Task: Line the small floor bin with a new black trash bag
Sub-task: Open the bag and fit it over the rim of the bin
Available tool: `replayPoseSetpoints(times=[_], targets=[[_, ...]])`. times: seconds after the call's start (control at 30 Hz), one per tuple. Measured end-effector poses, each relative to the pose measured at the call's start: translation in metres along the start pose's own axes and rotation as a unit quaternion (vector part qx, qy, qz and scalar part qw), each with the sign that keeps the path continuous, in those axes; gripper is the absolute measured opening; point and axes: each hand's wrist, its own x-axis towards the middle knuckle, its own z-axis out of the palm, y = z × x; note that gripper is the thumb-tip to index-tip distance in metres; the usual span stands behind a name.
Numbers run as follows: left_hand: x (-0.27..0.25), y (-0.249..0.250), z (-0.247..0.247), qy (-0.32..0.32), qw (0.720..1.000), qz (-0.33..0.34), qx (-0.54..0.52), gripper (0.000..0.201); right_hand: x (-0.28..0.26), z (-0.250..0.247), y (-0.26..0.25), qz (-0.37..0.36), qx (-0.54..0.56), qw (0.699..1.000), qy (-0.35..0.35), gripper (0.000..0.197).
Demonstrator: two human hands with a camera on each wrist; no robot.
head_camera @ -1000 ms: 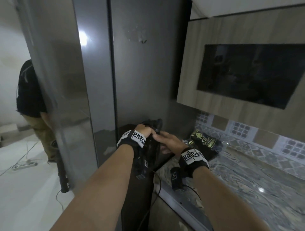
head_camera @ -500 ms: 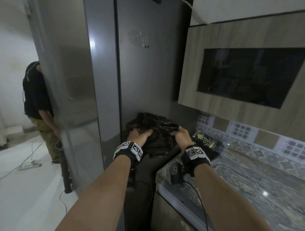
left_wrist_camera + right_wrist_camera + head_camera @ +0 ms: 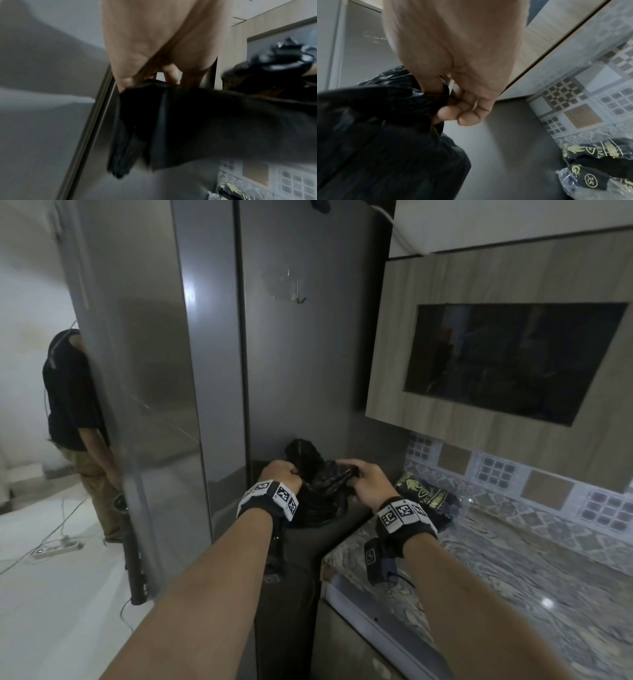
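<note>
One black trash bag [image 3: 318, 491], crumpled, centre frame: gripped by left hand [image 3: 279, 475] and right hand [image 3: 368, 482], mouth seemingly being opened. Bin not seen; lining judged outstanding.

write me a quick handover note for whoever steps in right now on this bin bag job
Left hand: grips one edge of the black trash bag.
Right hand: pinches the opposite edge of the same bag.
The bag is held up in front of the fridge, bunched, mouth not clearly spread.
The pack of bags lies on the counter.
Done: one bag is out and in both hands.
Left: open it, fit it in the floor bin. The bin is not in view.
</note>
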Motion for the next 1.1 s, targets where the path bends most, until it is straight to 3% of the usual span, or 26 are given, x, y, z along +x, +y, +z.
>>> replayPoseSetpoints(times=[0.1,0.23,0.27,0.37,0.4,0.43,0.5,0.6,0.67,0.77,0.97,1.0,1.1], targets=[[0.003,0.004,-0.005,-0.011,1.0,0.008,-0.027,0.017,-0.004,-0.003,-0.013,0.031,0.041,0.998,-0.047,0.046],[0.01,0.004,-0.001,-0.056,0.995,0.049,-0.066,0.018,-0.009,0.002,-0.024,0.113,0.146,0.976,-0.12,0.015],[0.014,0.002,0.0,-0.061,0.994,0.054,-0.079,0.023,-0.008,0.002,-0.024,0.132,0.178,0.966,-0.137,0.024],[0.015,-0.003,0.0,-0.081,0.99,0.061,-0.099,0.028,-0.002,0.004,-0.02,0.19,0.151,0.954,-0.176,0.097],[0.011,-0.001,-0.001,-0.088,0.989,0.062,-0.097,0.029,-0.001,0.005,-0.022,0.2,0.13,0.959,-0.155,0.102],[0.009,0.0,-0.002,-0.101,0.988,0.063,-0.103,0.029,-0.002,0.006,-0.024,0.198,0.1,0.968,-0.116,0.09],[0.003,0.003,-0.002,-0.133,0.983,0.063,-0.109,0.023,-0.002,0.008,-0.027,0.153,0.026,0.986,-0.066,0.045],[-0.001,0.003,0.0,-0.143,0.984,0.052,-0.09,0.014,0.003,0.011,-0.021,0.139,-0.039,0.987,-0.069,0.022],[0.001,0.001,-0.002,-0.128,0.989,0.041,-0.065,0.021,0.009,0.011,-0.01,0.154,-0.069,0.984,-0.057,0.035],[0.002,-0.007,-0.007,-0.112,0.993,0.027,-0.03,0.027,0.007,0.011,0.0,0.154,-0.149,0.976,-0.05,0.016],[0.003,-0.011,-0.011,-0.104,0.994,0.003,0.02,0.018,0.019,0.014,0.01,0.158,-0.177,0.97,-0.061,0.023],[0.002,-0.01,-0.011,-0.103,0.994,-0.004,0.024,0.021,0.015,0.014,0.009,0.156,-0.156,0.973,-0.068,0.027],[-0.001,-0.011,-0.008,-0.114,0.992,-0.016,0.047,0.042,0.006,0.01,0.007,0.134,-0.145,0.975,-0.104,0.061]])
